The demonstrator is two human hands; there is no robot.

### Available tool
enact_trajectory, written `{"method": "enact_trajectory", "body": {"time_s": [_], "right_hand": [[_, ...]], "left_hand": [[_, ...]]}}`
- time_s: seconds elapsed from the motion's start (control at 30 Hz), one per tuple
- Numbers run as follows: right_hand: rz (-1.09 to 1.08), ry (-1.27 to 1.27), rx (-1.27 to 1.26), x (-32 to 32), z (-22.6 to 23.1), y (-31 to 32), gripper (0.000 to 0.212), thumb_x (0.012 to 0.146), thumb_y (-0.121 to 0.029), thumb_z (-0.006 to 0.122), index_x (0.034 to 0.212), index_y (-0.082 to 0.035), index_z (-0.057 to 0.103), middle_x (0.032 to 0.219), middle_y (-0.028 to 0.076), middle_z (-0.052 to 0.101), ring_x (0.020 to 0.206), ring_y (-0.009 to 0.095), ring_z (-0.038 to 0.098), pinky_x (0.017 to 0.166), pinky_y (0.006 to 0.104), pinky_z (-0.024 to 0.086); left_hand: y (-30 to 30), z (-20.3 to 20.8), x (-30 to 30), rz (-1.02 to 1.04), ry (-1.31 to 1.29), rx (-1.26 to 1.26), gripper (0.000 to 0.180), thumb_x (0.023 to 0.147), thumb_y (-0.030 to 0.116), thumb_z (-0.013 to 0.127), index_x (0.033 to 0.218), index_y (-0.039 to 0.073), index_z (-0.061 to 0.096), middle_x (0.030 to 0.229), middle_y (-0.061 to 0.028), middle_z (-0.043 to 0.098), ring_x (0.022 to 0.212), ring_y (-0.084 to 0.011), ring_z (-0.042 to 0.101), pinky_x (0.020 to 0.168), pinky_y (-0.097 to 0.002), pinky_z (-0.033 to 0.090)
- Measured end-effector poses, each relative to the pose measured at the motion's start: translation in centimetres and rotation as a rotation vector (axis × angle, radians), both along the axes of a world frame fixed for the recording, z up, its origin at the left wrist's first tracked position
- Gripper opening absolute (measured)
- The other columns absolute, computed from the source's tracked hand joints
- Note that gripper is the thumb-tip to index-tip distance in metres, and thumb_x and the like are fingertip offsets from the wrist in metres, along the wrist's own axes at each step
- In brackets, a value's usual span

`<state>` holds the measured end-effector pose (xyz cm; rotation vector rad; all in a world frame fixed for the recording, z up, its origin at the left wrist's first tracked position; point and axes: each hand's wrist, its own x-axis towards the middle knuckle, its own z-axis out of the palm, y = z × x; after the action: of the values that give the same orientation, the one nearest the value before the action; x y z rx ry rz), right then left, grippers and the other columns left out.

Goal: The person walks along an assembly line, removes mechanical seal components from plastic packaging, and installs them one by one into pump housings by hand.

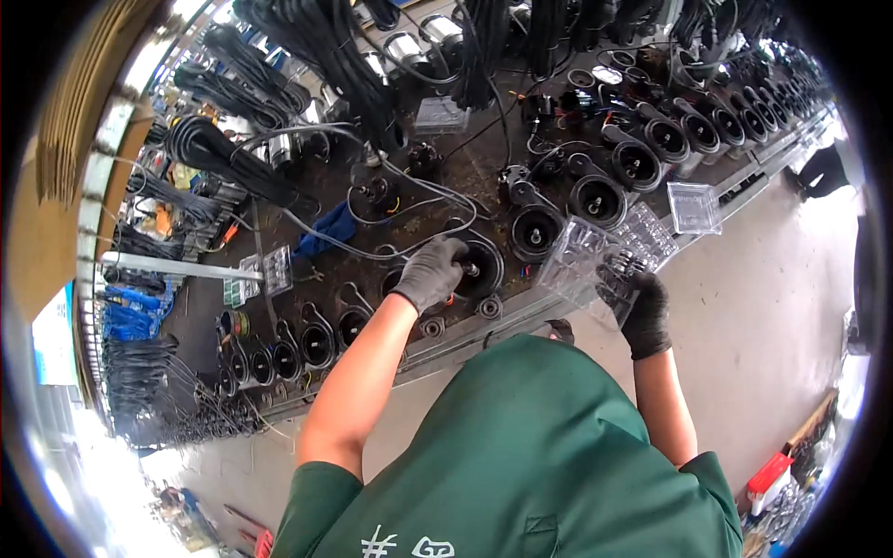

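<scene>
My left hand [433, 274], in a dark grey glove, is at a round black housing [488, 263] on the bench. Its fingers are closed near the metal shaft [471, 270] in the middle; whatever they pinch is hidden. My right hand [646, 314], gloved in black, grips a clear plastic box [575, 260] over the bench's front edge. Small metal parts [621, 264] show in the box near my fingers. Beside the left hand two small ring-shaped parts [489, 307] lie at the bench edge. Another black housing [537, 232] stands just right of the left one.
A long row of similar black housings [666, 139] follows the bench edge. Clear trays [694, 208] lie to the right, overhanging the edge. Coiled black cables [228, 158] and a blue cloth [326, 231] are farther back. Grey cables [423, 191] loop across the dark bench top [456, 144].
</scene>
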<state>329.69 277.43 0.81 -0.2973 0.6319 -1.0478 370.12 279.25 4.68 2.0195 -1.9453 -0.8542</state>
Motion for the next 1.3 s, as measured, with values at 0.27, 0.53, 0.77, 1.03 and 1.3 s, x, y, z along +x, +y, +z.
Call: {"method": "enact_trajectory", "body": {"time_s": [0.27, 0.53, 0.77, 1.03, 1.3], "right_hand": [[0.019, 0.001, -0.006, 0.9, 0.7, 0.2, 0.061, 0.083, -0.025, 0.064, 0.139, -0.003, 0.059, 0.135, 0.015, 0.067, 0.125, 0.037, 0.064, 0.106, 0.0501, 0.050], [-0.042, -0.011, 0.016, -0.2, 0.9, 0.1, 0.060, 0.084, -0.024, 0.062, 0.139, -0.002, 0.058, 0.136, 0.017, 0.067, 0.125, 0.037, 0.064, 0.106, 0.0515, 0.051], [-0.048, -0.020, -0.013, 0.2, 1.7, 0.4, 0.057, 0.088, -0.025, 0.060, 0.140, -0.002, 0.057, 0.137, 0.020, 0.065, 0.125, 0.038, 0.063, 0.106, 0.0517, 0.052], [-0.005, -0.052, -0.029, -1.1, 0.7, 0.4, 0.062, 0.091, -0.027, 0.062, 0.146, 0.002, 0.052, 0.140, 0.019, 0.064, 0.124, 0.035, 0.064, 0.105, 0.0485, 0.054], [0.041, 0.029, -0.071, -0.7, -0.4, -0.5, 0.061, 0.094, -0.035, 0.060, 0.146, -0.004, 0.054, 0.146, 0.016, 0.061, 0.128, 0.033, 0.062, 0.107, 0.0476, 0.051]], "left_hand": [[-0.5, -0.5, -2.3, -0.410, -0.512, -0.056, 0.021, 0.089, 0.015, 0.067, 0.107, 0.010, 0.074, 0.109, -0.0148, 0.069, 0.106, -0.0351, 0.067, 0.091, -0.0468, 0.055], [-0.9, -2.5, -2.9, -0.485, -0.632, -0.046, 0.016, 0.091, 0.012, 0.062, 0.104, 0.011, 0.072, 0.104, -0.0141, 0.071, 0.104, -0.0324, 0.070, 0.087, -0.0438, 0.058], [0.3, -1.3, -2.3, -0.348, -0.453, -0.089, 0.019, 0.091, 0.011, 0.062, 0.107, 0.010, 0.071, 0.109, -0.0158, 0.068, 0.106, -0.0342, 0.068, 0.089, -0.0449, 0.056], [1.0, -1.7, -3.7, -0.355, -0.576, -0.187, 0.013, 0.089, 0.011, 0.061, 0.094, 0.008, 0.073, 0.096, -0.0146, 0.071, 0.093, -0.0311, 0.072, 0.079, -0.0434, 0.058], [1.0, -1.8, -3.8, -0.336, -0.648, -0.148, 0.010, 0.089, 0.012, 0.063, 0.093, 0.009, 0.071, 0.096, -0.0125, 0.071, 0.093, -0.0287, 0.073, 0.077, -0.0419, 0.059]]}}
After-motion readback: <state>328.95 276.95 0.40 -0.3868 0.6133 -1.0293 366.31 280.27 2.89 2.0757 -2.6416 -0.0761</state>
